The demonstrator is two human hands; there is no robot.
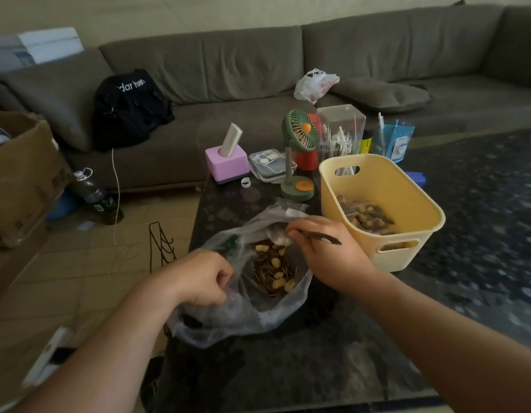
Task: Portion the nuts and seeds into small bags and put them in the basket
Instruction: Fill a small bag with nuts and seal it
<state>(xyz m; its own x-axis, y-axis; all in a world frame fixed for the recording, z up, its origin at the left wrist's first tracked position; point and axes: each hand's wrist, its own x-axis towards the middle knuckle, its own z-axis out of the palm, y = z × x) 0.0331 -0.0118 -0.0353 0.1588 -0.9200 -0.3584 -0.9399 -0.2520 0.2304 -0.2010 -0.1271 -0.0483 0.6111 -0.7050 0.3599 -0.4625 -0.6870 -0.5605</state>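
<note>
Clear plastic bag, crumpled, open; striped seeds, pale nuts inside.

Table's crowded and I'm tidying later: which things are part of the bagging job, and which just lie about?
In use: big plastic bag of nuts and seeds, spoon, yellow basket, filled small bags, left hand, right hand.

Lying about: green fan, pink tissue box, clear container.

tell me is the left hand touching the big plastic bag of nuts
Touching. The head view shows the left hand with fingers curled round the near edge of the plastic bag, holding it open over the nuts and seeds.
</note>
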